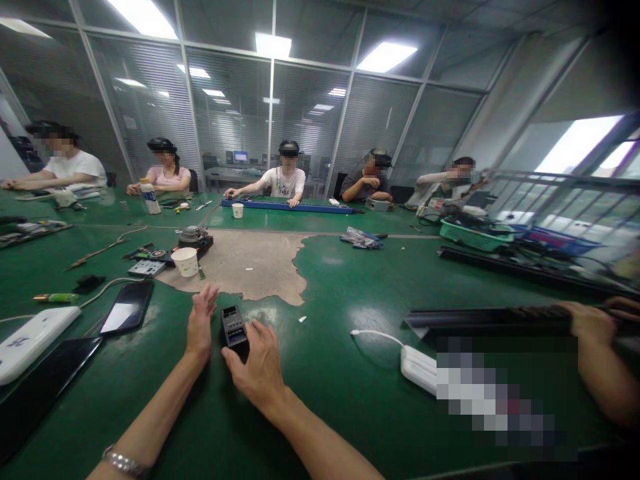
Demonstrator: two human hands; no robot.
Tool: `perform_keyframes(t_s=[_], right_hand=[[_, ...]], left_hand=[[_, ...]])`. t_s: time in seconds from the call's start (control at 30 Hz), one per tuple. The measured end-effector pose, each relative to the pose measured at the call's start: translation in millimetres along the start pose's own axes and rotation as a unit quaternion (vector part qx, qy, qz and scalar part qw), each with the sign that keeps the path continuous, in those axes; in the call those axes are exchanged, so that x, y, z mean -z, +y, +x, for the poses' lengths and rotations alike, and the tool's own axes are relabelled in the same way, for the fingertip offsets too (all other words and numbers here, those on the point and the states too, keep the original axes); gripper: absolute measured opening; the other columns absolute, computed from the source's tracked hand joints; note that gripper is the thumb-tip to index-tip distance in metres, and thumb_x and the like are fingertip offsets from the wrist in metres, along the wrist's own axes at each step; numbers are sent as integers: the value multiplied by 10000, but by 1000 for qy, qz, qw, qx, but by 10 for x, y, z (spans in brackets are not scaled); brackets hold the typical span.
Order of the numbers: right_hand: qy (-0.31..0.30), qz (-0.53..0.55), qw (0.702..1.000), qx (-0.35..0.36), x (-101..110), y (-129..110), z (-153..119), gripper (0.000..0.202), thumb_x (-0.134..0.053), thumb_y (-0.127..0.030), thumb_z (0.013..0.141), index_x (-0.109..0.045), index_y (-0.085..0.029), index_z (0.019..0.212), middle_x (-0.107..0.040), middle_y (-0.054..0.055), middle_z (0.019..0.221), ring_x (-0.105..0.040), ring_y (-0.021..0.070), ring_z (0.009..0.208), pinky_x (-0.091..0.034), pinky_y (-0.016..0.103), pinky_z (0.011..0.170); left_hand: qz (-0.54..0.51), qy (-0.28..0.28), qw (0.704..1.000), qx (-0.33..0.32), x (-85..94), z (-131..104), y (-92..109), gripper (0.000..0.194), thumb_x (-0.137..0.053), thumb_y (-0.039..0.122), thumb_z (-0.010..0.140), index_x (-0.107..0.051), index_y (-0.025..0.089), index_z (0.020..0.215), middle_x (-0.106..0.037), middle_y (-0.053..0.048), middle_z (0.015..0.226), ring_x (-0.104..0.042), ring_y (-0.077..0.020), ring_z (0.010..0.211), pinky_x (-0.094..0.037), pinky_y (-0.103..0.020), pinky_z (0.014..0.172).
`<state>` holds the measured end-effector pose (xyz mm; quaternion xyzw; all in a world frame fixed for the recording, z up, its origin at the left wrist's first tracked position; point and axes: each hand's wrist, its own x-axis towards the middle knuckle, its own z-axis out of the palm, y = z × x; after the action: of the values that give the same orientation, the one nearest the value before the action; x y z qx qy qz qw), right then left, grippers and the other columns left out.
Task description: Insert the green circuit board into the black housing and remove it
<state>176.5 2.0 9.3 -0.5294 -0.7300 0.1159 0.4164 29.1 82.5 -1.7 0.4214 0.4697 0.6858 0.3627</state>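
A small black box-shaped device point(233, 325) with recessed slots on its top face is in front of me on the green table. My right hand point(263, 367) holds its near right end, thumb on the near side and fingers along the right side. Just left of the device is my left hand point(201, 327), its fingers stretched out and holding nothing. A gap separates that hand from the device. A bracelet point(123, 461) circles my left wrist. Beyond my hands, a paper cup point(185, 262) stands beside some electronic parts point(147, 268).
Phones point(127, 307) and a white power strip point(35, 343) lie at left. At right are a white adapter point(419, 369), a long black rail point(490, 321) and another person's hand point(593, 323) on it. Brown board point(260, 260) covers mid-table. Several people sit opposite.
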Motion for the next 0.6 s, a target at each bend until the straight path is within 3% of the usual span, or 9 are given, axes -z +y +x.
perform_keyframes(t_s=[0.2,0.37,0.6], right_hand=[[57,36,998,-4,294,-105,194,543,-655,-410,834,-562,-145,1299,-618,175,1285,-525,319,1270,-343,536,1117],[38,-12,999,-17,571,98,333,504,-652,-383,832,-591,-134,1267,-631,177,1256,-528,334,1257,-363,534,1096],[25,-67,997,-33,514,460,123,515,-638,-359,839,-584,-93,1277,-610,206,1290,-511,339,1283,-327,554,1120]], left_hand=[[-19,-18,998,49,50,-9,23,733,-181,716,957,-417,236,1459,-511,-126,1460,-400,-256,1402,-266,-463,1164],[0,-30,999,37,4,-28,0,713,-206,702,965,-416,240,1465,-454,-102,1510,-329,-233,1441,-194,-435,1196],[12,-40,999,34,1,-9,-81,727,-214,710,959,-437,230,1457,-394,-88,1550,-283,-232,1459,-164,-417,1208]])
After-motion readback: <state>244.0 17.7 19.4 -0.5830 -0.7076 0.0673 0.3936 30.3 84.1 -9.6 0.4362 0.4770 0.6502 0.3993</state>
